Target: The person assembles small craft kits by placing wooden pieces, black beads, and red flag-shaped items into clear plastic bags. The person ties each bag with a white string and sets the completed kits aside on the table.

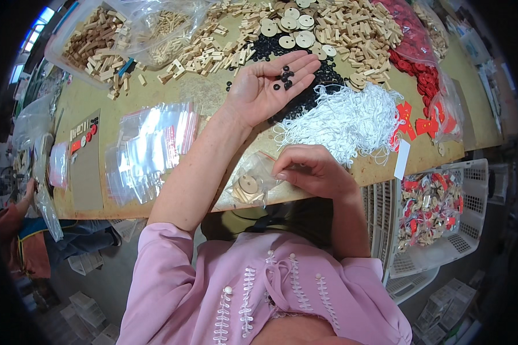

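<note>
My left hand [270,86] is held palm up over the table, its fingers stretched out flat. Several small black rings [287,76] lie loose on its fingers and palm. Near the table's front edge, my right hand [311,169] pinches the rim of a small clear plastic bag [265,167]. Inside the bag are a round wooden disc [248,184] and some small wooden pieces [244,197]. Beyond my left hand, a pile of black rings [311,95] spreads across the table, partly hidden by the hand and by a heap of white strings [345,121].
Wooden blocks [351,29] and wooden discs [296,23] are heaped at the back. Red pieces [423,80] lie at right. Empty zip bags [149,152] and a cardboard sheet [87,167] lie at left. A crate [472,213] of filled bags stands at right.
</note>
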A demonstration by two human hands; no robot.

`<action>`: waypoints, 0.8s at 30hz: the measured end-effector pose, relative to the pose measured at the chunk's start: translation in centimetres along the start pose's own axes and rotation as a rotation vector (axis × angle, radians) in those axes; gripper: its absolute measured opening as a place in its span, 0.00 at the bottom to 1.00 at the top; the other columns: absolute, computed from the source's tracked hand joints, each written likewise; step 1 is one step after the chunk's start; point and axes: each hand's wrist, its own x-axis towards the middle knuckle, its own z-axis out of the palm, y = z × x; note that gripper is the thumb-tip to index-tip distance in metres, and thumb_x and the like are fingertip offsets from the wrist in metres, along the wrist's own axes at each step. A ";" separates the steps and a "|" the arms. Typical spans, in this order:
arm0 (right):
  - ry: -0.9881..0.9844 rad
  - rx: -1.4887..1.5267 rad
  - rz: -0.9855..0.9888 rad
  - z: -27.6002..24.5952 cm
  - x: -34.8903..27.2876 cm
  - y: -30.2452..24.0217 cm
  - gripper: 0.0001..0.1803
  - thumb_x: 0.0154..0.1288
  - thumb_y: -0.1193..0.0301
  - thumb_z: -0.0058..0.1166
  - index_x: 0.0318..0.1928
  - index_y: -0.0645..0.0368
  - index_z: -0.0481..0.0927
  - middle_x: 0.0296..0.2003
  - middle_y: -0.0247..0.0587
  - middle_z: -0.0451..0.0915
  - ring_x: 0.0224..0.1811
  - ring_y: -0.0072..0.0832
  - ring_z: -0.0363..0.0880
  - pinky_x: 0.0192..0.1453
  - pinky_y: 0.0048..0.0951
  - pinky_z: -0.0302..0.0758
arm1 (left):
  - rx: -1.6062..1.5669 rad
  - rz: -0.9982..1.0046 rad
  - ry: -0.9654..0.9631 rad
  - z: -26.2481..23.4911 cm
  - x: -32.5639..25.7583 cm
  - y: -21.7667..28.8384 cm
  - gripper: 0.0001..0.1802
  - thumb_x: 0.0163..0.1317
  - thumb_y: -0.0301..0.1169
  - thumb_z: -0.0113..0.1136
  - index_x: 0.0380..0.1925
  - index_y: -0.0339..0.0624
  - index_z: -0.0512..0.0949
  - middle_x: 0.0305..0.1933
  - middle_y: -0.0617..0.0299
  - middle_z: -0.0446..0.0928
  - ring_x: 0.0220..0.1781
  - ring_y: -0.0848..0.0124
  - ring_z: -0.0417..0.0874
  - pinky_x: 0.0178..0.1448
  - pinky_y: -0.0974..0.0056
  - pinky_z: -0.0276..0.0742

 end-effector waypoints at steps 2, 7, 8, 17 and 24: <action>-0.001 -0.009 -0.004 0.1 0.0 0.1 0.05 0.65 0.82 0.64 0.40 0.63 0.82 0.34 0.39 0.84 0.37 0.32 0.84 0.44 0.30 0.78 | 0.003 0.001 -0.002 0.0 -0.1 0.0 0.33 0.69 0.19 0.38 0.75 0.20 0.54 0.80 0.37 0.57 0.83 0.47 0.58 0.83 0.45 0.62; 0.016 -0.056 -0.013 0.1 0.0 0.0 0.05 0.65 0.82 0.64 0.40 0.63 0.83 0.34 0.39 0.84 0.37 0.32 0.84 0.45 0.29 0.79 | 0.006 -0.005 -0.034 0.1 -0.1 0.0 0.34 0.68 0.19 0.38 0.75 0.20 0.54 0.80 0.36 0.57 0.83 0.47 0.58 0.83 0.45 0.62; 0.023 -0.071 -0.016 0.1 0.1 -0.1 0.05 0.65 0.82 0.63 0.40 0.63 0.83 0.34 0.39 0.84 0.37 0.32 0.84 0.45 0.29 0.79 | 0.002 0.004 -0.021 0.2 -0.1 0.0 0.33 0.68 0.20 0.38 0.74 0.20 0.55 0.79 0.36 0.58 0.81 0.47 0.61 0.81 0.46 0.65; 0.319 -0.313 0.103 1.3 0.7 -4.6 0.03 0.66 0.82 0.60 0.39 0.64 0.84 0.36 0.40 0.83 0.39 0.27 0.82 0.46 0.27 0.77 | -0.163 0.134 -0.002 2.3 -1.2 3.5 0.27 0.81 0.32 0.33 0.68 0.15 0.60 0.69 0.30 0.68 0.63 0.47 0.78 0.67 0.53 0.81; 0.508 -0.633 0.005 3.9 2.6 -7.0 0.06 0.63 0.83 0.60 0.41 0.66 0.80 0.39 0.49 0.80 0.42 0.46 0.82 0.48 0.37 0.79 | 0.014 0.231 0.010 7.9 -7.4 1.5 0.27 0.84 0.38 0.33 0.59 0.20 0.70 0.58 0.35 0.76 0.56 0.56 0.81 0.66 0.54 0.82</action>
